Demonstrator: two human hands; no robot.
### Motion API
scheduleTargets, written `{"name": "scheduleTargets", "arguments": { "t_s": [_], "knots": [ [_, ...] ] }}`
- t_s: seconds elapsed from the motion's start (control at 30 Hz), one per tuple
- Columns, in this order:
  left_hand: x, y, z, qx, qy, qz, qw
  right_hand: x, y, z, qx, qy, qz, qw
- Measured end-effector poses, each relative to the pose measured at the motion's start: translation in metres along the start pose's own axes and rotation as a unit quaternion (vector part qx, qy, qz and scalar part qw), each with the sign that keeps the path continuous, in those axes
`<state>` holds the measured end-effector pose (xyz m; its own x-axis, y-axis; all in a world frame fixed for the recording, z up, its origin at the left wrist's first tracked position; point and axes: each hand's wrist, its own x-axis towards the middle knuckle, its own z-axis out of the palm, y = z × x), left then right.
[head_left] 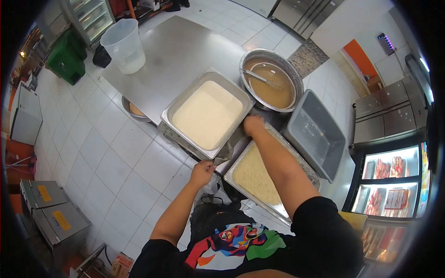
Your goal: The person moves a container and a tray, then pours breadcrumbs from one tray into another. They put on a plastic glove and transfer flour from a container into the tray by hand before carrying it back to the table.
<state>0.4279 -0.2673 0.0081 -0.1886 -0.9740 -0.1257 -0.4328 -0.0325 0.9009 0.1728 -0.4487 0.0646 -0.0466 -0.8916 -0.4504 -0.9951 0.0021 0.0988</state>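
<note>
A deep metal pan (177,131) filled with pale, creamy batter (207,114) sits on the steel table in front of me. My left hand (202,173) is closed at the pan's near corner, its fingers pinching a greyish cloth (225,153) that hangs beside the pan. At the right-hand corner of the pan, my right hand (253,125) is curled shut; what lies in its fingers is hidden. Beneath my right forearm is a metal tray (234,184) with a pale, grainy mixture (254,175).
A big metal bowl (296,74) of brownish liquid holds a whisk (269,81). A grey plastic tub (317,134) stands at the right. On the steel table (178,46), a clear plastic bucket (124,44) stands at the far left corner. A green bin (67,55) is on the floor.
</note>
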Motion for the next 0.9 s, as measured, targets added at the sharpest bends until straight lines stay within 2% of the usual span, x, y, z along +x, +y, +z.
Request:
{"name": "scheduleTargets", "arguments": {
  "t_s": [0.07, 0.17, 0.27, 0.3, 0.47, 0.57, 0.87, 0.9],
  "knots": [
    [0.001, 0.0, -0.002, 0.015, -0.012, 0.011, 1.0, 0.016, 0.002, 0.008, 0.02, 0.031, 0.029, 0.999],
    [-0.001, 0.0, -0.001, 0.059, -0.033, 0.038, 0.997, 0.023, 0.009, 0.01, 0.044, 0.105, 0.011, 0.993],
    [-0.002, 0.006, 0.001, 0.072, -0.03, 0.081, 0.994, 0.015, 0.016, -0.001, -0.02, 0.086, -0.005, 0.996],
    [-0.003, 0.011, 0.0, 0.07, -0.025, 0.097, 0.993, 0.014, 0.019, 0.0, -0.01, 0.084, 0.017, 0.996],
    [-0.003, 0.019, -0.004, 0.076, -0.06, 0.086, 0.992, 0.008, 0.023, -0.006, 0.032, 0.047, 0.091, 0.994],
    [-0.007, 0.014, -0.002, 0.04, -0.079, 0.062, 0.994, 0.0, 0.028, -0.017, 0.009, -0.005, 0.083, 0.997],
    [-0.008, -0.002, 0.03, 0.078, -0.154, 0.056, 0.983, -0.024, 0.041, -0.022, 0.052, 0.02, 0.131, 0.99],
    [-0.01, 0.0, 0.029, 0.074, -0.114, 0.071, 0.988, -0.028, 0.047, -0.024, 0.105, 0.038, 0.107, 0.988]
  ]
}}
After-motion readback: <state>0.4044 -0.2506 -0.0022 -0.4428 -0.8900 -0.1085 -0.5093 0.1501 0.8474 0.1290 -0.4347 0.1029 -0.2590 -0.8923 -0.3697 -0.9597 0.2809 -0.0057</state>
